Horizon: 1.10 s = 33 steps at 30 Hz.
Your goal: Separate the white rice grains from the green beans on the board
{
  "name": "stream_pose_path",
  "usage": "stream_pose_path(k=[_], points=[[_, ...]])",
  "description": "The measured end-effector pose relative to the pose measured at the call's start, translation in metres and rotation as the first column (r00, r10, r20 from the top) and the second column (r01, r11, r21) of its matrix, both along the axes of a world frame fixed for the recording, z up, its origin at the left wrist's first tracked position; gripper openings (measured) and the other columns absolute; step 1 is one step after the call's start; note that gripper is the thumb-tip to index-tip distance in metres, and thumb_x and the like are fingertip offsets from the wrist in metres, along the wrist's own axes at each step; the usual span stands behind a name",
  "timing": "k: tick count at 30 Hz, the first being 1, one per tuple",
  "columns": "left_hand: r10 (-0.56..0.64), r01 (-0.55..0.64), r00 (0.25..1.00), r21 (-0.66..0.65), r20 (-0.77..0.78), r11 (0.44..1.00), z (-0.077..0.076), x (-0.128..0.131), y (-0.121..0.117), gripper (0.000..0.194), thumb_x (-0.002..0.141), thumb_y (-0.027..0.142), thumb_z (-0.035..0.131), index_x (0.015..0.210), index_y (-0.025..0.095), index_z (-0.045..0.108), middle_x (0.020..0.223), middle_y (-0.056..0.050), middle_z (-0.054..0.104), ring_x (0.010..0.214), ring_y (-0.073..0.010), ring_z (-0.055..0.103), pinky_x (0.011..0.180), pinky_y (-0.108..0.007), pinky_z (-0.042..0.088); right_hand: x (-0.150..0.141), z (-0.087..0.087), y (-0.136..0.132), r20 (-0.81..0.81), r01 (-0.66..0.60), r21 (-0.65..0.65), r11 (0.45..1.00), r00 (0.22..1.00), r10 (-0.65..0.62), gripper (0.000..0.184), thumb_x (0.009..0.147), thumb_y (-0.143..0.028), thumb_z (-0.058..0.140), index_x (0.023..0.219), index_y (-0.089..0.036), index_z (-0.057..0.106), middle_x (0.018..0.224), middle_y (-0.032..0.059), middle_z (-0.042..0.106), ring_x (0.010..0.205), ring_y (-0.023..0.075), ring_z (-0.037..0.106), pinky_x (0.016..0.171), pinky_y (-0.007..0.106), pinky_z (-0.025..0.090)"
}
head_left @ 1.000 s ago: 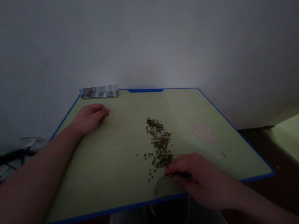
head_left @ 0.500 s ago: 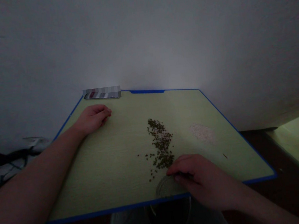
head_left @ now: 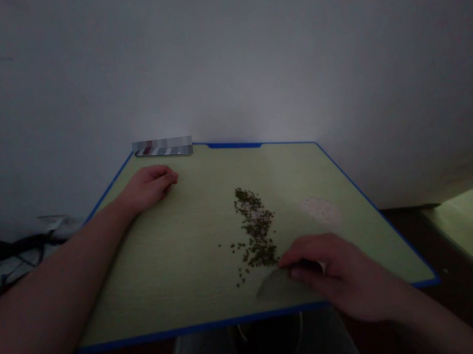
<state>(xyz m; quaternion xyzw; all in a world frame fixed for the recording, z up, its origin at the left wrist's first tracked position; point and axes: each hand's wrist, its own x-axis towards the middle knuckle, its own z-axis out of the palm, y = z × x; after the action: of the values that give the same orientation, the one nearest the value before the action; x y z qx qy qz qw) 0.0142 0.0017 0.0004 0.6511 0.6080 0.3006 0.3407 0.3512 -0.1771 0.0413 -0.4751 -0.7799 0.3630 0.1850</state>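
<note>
Your R hand [head_left: 348,278] is prob. picking at dark grains [head_left: 260,251], can't tell grip; L hand [head_left: 149,186] rests curled closed. Next move wants light fingertips.

1. Rests the left hand [head_left: 150,187], fingers curled, on a pale table [head_left: 166,277], near a flat, pixelated device [head_left: 164,150].
2. Pinches a blurred, see-through round piece [head_left: 273,287] in the right hand [head_left: 344,278], just beside strewn dark-green beans [head_left: 261,251].
3. Has pale grains [head_left: 321,210] in a patch to their right, more among them.
4. Has a dark round container [head_left: 269,345] below the near edge.
</note>
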Motion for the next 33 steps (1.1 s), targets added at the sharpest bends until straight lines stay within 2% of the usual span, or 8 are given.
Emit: stream_pose_path(k=[3,5,9,13,17,20,24,33], points=[[0.008,-0.008,1.000,-0.005,0.012,1.000,0.001,0.001,-0.001,0.019,0.071,0.038,0.057,0.063,0.021,0.056,0.049,0.002,0.046,0.045,-0.0121,0.041,0.046,-0.025,0.032,-0.015,0.009,0.033,-0.094,0.068,0.025,0.997,0.993,-0.065,0.022,0.084,-0.021,0.063,0.103,-0.024,0.074,0.092,0.0015,0.075,0.082,0.0170,0.068,0.072,0.030,0.052],[0.015,-0.015,1.000,-0.004,0.013,1.000,0.004,0.003,-0.003,0.019,0.071,0.038,0.057,0.063,0.021,0.056,0.048,0.002,0.046,0.044,-0.0121,0.041,0.045,-0.025,0.032,-0.034,0.014,0.063,-0.145,0.034,0.020,0.999,0.989,-0.031,0.026,0.083,-0.021,0.065,0.108,-0.021,0.073,0.091,0.0020,0.075,0.080,0.0164,0.068,0.071,0.029,0.052],[0.030,-0.030,1.000,0.004,-0.004,1.000,0.011,0.008,-0.007,0.019,0.070,0.037,0.056,0.059,0.021,0.054,0.047,0.002,0.046,0.044,-0.0123,0.040,0.045,-0.025,0.032,-0.078,0.015,0.121,0.136,-0.232,0.056,0.971,0.965,0.223,0.031,0.083,-0.012,0.064,0.112,-0.017,0.071,0.091,0.0026,0.075,0.078,0.0129,0.065,0.072,0.025,0.047],[0.020,-0.020,1.000,0.000,0.008,1.000,0.012,0.009,-0.009,0.018,0.069,0.036,0.057,0.060,0.021,0.054,0.048,0.002,0.046,0.044,-0.0121,0.040,0.046,-0.026,0.032,-0.105,0.005,0.151,0.206,-0.326,0.035,0.945,0.927,0.313,0.031,0.079,-0.007,0.064,0.109,-0.014,0.072,0.093,0.0052,0.075,0.081,0.0136,0.065,0.073,0.024,0.046],[0.031,-0.031,1.000,0.009,0.002,0.999,0.008,0.007,-0.006,0.019,0.069,0.038,0.057,0.060,0.021,0.054,0.047,0.002,0.045,0.045,-0.0129,0.041,0.046,-0.026,0.032,-0.112,-0.003,0.151,0.241,-0.415,0.006,0.910,0.884,0.402,0.030,0.078,-0.007,0.064,0.107,-0.011,0.073,0.094,0.0075,0.075,0.079,0.0149,0.066,0.071,0.023,0.046],[0.016,-0.017,0.999,0.010,0.028,1.000,0.004,0.004,-0.003,0.020,0.069,0.040,0.057,0.061,0.021,0.055,0.048,0.002,0.046,0.046,-0.0133,0.042,0.047,-0.026,0.033,-0.111,-0.005,0.140,0.256,-0.476,-0.022,0.879,0.847,0.465,0.027,0.078,-0.009,0.064,0.102,-0.015,0.075,0.091,0.0044,0.076,0.077,0.0144,0.066,0.070,0.023,0.046],[0.004,-0.004,0.999,0.006,0.044,1.000,-0.001,0.001,0.000,0.021,0.070,0.041,0.059,0.063,0.022,0.056,0.050,0.002,0.047,0.046,-0.0133,0.042,0.047,-0.026,0.033,-0.108,-0.005,0.123,0.259,-0.511,-0.040,0.859,0.824,0.503,0.027,0.079,-0.010,0.064,0.102,-0.019,0.075,0.089,0.0013,0.076,0.076,0.0136,0.066,0.069,0.022,0.046],[-0.004,0.004,0.999,-0.004,0.040,1.000,-0.005,-0.003,0.003,0.020,0.072,0.041,0.059,0.065,0.022,0.056,0.050,0.002,0.047,0.046,-0.0127,0.042,0.046,-0.025,0.032,-0.109,-0.003,0.099,0.242,-0.609,-0.012,0.793,0.768,0.593,0.027,0.080,-0.011,0.061,0.102,-0.018,0.075,0.095,0.0029,0.076,0.081,0.0155,0.067,0.071,0.024,0.046]])
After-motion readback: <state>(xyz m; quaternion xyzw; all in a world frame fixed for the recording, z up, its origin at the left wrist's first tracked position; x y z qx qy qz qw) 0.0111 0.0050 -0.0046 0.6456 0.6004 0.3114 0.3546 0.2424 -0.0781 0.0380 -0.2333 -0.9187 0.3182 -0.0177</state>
